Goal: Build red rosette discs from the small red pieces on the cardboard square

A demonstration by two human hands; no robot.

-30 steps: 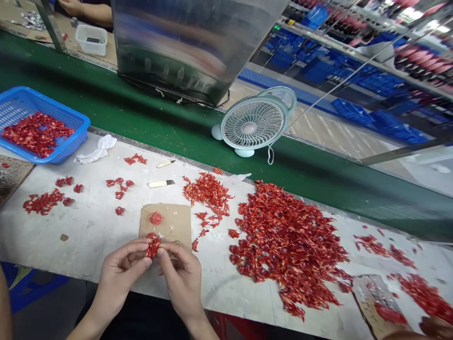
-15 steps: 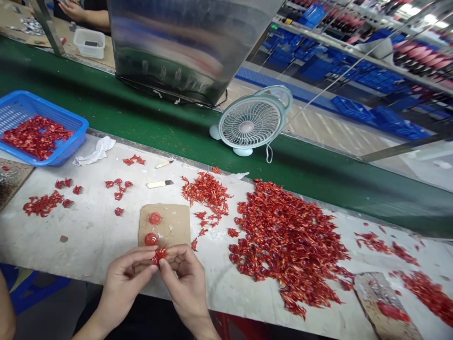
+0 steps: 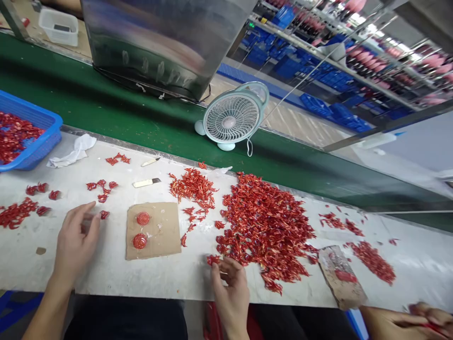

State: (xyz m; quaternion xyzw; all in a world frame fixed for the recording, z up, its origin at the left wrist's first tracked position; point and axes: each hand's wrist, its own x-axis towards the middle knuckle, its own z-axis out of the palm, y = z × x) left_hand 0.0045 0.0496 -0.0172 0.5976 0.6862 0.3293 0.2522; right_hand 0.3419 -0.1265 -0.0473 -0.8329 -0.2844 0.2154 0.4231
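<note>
My left hand is over the table at the left, thumb and fingers apart, nothing between them. Just beyond its fingertips lies a small glossy red piece with pointed tips. My right hand is at the near left edge of a large heap of red pointed pieces. Its thumb and fingertips are closed at one red piece. Between my hands lies a cardboard square bearing two round red discs, the upper disc and the lower disc.
Two short blades, the nearer knife and the farther knife, lie behind the cardboard. A blue basket of red pieces stands left, near a white cloth. A fan stands behind. Another person's hands work at lower right.
My hands have parted from the red piece they held together over the cardboard. The left moved left, toward the small red pieces; the right moved right, to the heap's edge. The view shifted right.
</note>
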